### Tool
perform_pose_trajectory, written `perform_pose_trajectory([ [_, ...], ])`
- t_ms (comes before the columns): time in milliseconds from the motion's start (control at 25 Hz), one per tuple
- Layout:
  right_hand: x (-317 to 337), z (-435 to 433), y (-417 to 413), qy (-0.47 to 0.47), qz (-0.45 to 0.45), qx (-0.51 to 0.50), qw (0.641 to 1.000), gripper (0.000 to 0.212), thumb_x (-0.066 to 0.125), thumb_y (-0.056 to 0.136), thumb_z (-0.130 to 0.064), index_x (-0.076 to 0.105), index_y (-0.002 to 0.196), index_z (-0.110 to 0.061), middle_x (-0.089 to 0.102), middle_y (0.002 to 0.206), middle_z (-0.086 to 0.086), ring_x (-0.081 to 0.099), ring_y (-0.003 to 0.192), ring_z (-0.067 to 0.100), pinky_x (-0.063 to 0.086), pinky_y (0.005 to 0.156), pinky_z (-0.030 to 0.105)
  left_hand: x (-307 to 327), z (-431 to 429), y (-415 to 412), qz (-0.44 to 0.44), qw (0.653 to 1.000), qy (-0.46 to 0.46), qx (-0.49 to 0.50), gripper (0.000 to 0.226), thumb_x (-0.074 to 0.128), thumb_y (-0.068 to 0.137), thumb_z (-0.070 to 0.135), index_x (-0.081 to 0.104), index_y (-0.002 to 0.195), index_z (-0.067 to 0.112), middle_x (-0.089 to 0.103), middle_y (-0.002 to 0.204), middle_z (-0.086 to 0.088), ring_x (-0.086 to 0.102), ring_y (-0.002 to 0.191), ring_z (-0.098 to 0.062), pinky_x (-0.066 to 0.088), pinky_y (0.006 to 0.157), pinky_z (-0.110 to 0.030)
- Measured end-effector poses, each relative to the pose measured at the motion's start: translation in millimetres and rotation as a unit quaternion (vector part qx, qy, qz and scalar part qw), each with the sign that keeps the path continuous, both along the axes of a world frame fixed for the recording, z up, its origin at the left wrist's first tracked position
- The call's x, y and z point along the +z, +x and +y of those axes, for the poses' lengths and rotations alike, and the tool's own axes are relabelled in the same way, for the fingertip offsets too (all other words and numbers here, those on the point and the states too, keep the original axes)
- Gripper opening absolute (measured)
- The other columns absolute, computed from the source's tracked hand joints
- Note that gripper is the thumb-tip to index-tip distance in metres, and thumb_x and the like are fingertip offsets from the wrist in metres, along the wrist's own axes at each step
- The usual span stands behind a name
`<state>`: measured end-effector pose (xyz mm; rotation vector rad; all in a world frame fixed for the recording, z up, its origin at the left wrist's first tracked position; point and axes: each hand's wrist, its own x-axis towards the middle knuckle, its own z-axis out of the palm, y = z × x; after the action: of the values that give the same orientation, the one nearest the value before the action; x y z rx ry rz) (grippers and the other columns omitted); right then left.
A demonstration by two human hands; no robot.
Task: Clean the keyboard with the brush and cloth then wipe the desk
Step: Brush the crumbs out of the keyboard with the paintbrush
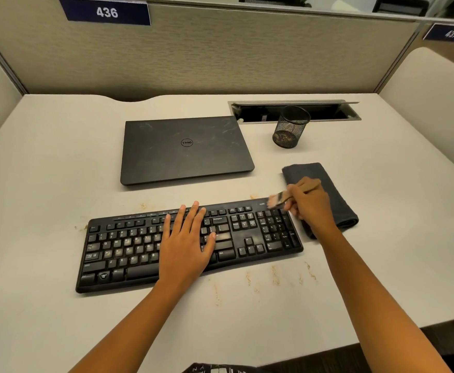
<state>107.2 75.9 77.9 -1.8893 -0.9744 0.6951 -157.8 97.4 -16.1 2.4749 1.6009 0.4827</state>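
Cubicle tabletop (pixel 59 162), crumbs (pixel 275 275) about. My left grip (pixel 186 243) lies flat, pinning the keyboard (pixel 129 254); right grip (pixel 309 203) clamps the brush (pixel 279 197). I'd flick short strokes toward the far edge.

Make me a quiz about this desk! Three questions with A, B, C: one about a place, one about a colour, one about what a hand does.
1. Where does the cloth lie? A on a chair; B on the desk, right of the keyboard; C on the floor.
2. What colour is the mesh cup? A red; B white; C black.
3. The right hand is: A empty; B gripping the brush; C waving.
Answers: 1 B, beside the keyboard's right end. 2 C, its mesh is black. 3 B, it is curled round the handle.
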Motion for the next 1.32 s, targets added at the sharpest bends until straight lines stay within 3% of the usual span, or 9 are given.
perform_pose_trajectory([
  [120,4,6,4,0.039,-0.065,-0.061,0.995,0.021,0.052,0.095,-0.018,0.056,0.077,-0.008,0.064,0.060,0.009,0.049,0.043,0.004,0.042,0.045,0.011,0,0,1,-0.002,1.000,0.000,0.001,0.067,0.022,0.095,0.059,0.034,0.151,0.024,0.023,0.161,0.005,0.014,0.150,-0.019,0.009,0.122,-0.047],
  [320,-3,10,-2,-0.007,0.102,0.083,0.991,0.031,0.053,0.098,-0.019,0.060,0.069,-0.009,0.064,0.059,0.009,0.048,0.040,0.012,0.035,0.035,0.016,-2,1,0,-0.002,1.000,0.000,0.001,0.067,0.022,0.095,0.059,0.034,0.151,0.024,0.023,0.161,0.005,0.014,0.150,-0.019,0.008,0.122,-0.047],
  [400,-7,2,-5,-0.025,0.104,0.088,0.990,0.030,0.054,0.097,-0.018,0.060,0.069,-0.009,0.064,0.059,0.011,0.048,0.041,0.014,0.035,0.034,0.017,-2,1,1,-0.007,1.000,0.001,0.000,0.067,0.023,0.095,0.058,0.035,0.151,0.024,0.023,0.160,0.005,0.014,0.150,-0.019,0.009,0.122,-0.047],
  [560,1,-8,-7,0.030,-0.085,-0.022,0.996,0.023,0.051,0.096,-0.015,0.055,0.075,-0.005,0.064,0.060,0.010,0.053,0.043,0.003,0.044,0.044,0.013,-1,1,0,-0.003,1.000,0.003,0.001,0.067,0.022,0.095,0.058,0.035,0.151,0.024,0.024,0.160,0.005,0.014,0.150,-0.018,0.008,0.122,-0.046],
  [760,-15,-25,-30,0.058,-0.130,0.105,0.984,0.020,0.051,0.098,-0.017,0.050,0.081,-0.007,0.060,0.059,0.012,0.053,0.046,0.016,0.045,0.043,0.032,-1,0,1,-0.009,1.000,0.007,0.003,0.066,0.024,0.095,0.058,0.037,0.150,0.023,0.026,0.160,0.004,0.016,0.149,-0.019,0.009,0.122,-0.046],
  [880,-32,-33,-35,0.059,-0.234,0.174,0.955,0.016,0.047,0.100,-0.018,0.044,0.084,-0.015,0.053,0.056,0.000,0.048,0.043,0.014,0.039,0.037,0.026,-1,0,0,0.000,1.000,0.006,0.004,0.067,0.022,0.095,0.058,0.035,0.151,0.024,0.023,0.161,0.005,0.013,0.150,-0.018,0.005,0.122,-0.044],
  [960,-38,-36,-35,0.055,-0.285,0.189,0.938,0.012,0.045,0.100,-0.018,0.041,0.089,-0.020,0.054,0.061,-0.006,0.054,0.048,0.013,0.044,0.039,0.024,0,0,0,0.001,1.000,0.007,0.004,0.066,0.022,0.095,0.058,0.035,0.151,0.024,0.023,0.161,0.005,0.013,0.150,-0.017,0.004,0.122,-0.044],
  [1160,-44,-37,-40,0.076,-0.195,0.137,0.968,0.016,0.044,0.101,-0.022,0.042,0.085,-0.021,0.060,0.065,0.006,0.060,0.054,0.024,0.048,0.043,0.047,1,0,1,0.001,1.000,0.009,0.007,0.066,0.022,0.095,0.058,0.035,0.150,0.024,0.024,0.160,0.005,0.014,0.150,-0.018,0.005,0.122,-0.044],
  [1320,-36,-25,-45,0.098,-0.135,0.073,0.983,0.017,0.048,0.099,-0.017,0.047,0.083,-0.013,0.057,0.062,0.010,0.054,0.055,0.031,0.048,0.048,0.050,0,0,1,0.002,1.000,0.010,0.005,0.067,0.023,0.095,0.058,0.036,0.150,0.023,0.025,0.160,0.005,0.015,0.149,-0.018,0.005,0.122,-0.044],
])
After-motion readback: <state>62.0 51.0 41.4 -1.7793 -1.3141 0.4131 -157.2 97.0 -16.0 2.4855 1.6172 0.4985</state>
